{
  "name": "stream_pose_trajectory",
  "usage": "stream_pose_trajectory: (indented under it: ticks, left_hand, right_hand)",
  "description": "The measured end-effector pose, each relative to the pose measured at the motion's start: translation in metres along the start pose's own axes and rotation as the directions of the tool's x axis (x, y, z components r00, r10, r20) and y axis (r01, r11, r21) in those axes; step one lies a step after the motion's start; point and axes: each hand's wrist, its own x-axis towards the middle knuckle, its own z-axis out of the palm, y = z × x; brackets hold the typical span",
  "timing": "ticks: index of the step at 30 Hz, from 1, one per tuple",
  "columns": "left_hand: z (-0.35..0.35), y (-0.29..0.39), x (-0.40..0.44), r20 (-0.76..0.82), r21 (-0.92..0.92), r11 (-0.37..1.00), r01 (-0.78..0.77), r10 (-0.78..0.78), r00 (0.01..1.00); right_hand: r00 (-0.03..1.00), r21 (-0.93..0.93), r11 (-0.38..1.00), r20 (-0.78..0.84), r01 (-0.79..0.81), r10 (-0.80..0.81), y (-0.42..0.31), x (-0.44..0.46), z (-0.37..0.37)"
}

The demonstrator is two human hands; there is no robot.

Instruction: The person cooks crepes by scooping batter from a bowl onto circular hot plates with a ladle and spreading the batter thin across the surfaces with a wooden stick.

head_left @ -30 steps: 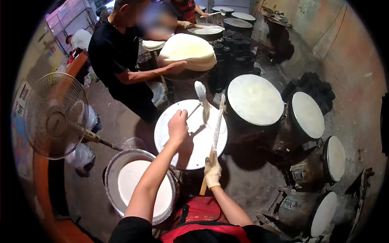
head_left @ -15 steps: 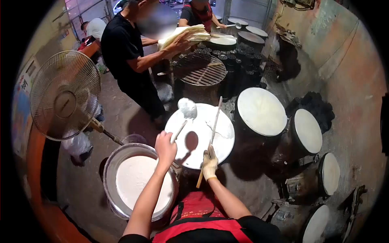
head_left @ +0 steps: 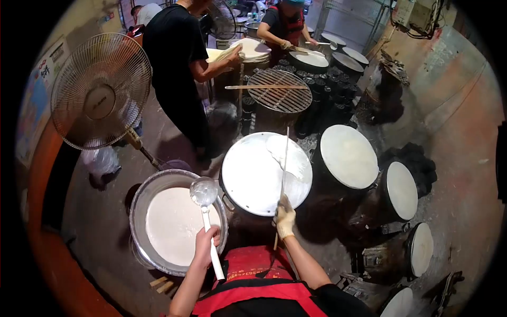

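Note:
My bare left hand (head_left: 205, 245) is closed round the white handle of a ladle (head_left: 204, 192). The batter-coated bowl of the ladle is over the rim side of a large metal pot (head_left: 138, 222) of pale batter (head_left: 174, 227). In a light work glove, my right hand (head_left: 285, 217) grips a long thin stick (head_left: 285, 169), which slants up across a round white griddle (head_left: 248, 174). A wet patch of batter (head_left: 282, 150) lies on the griddle's far right part. Whether the stick touches the surface, I cannot tell.
More round griddles (head_left: 348, 156) stand along the right. Behind is a barred round grate (head_left: 280, 98) with a stick across it. A standing fan (head_left: 100, 100) is at left. One person in black (head_left: 177, 68) handles stacked flat sheets; another (head_left: 282, 26) works at a far griddle.
My left hand has brought the ladle from above the griddle back left over the batter pot. My right hand still holds the stick. The person in black has lowered the sheets onto a stack.

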Motion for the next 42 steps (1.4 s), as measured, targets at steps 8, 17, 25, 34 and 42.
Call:
stream_pose_trajectory:
  ticks: [8, 17, 25, 34, 42]
  left_hand:
    - [-0.008, -0.052, -0.023, -0.011, -0.455, 0.879, 0.142, -0.165, 0.986]
    - [0.028, -0.095, -0.045, 0.083, -0.782, 0.585, 0.217, -0.247, 0.965]
    - [0.062, -0.137, -0.063, 0.003, -0.888, 0.442, 0.126, -0.267, 0.964]
    - [0.092, -0.168, -0.091, -0.071, -0.958, 0.286, 0.036, -0.354, 0.933]
    - [0.099, -0.154, -0.097, -0.108, -0.945, 0.328, 0.016, -0.357, 0.928]
  right_hand:
    - [0.828, -0.213, 0.974, 0.531, -0.074, 0.179, -0.075, 0.013, -0.039]
    - [0.823, -0.292, 0.93, 0.568, 0.222, -0.018, -0.048, 0.111, -0.09]
    - [0.526, -0.181, 0.869, 0.844, 0.461, -0.104, -0.076, 0.188, -0.15]
    - [0.479, -0.399, 0.915, 0.816, 0.064, 0.323, -0.098, 0.174, -0.1]
    - [0.576, -0.351, 0.931, 0.784, 0.104, 0.231, -0.131, 0.225, -0.09]
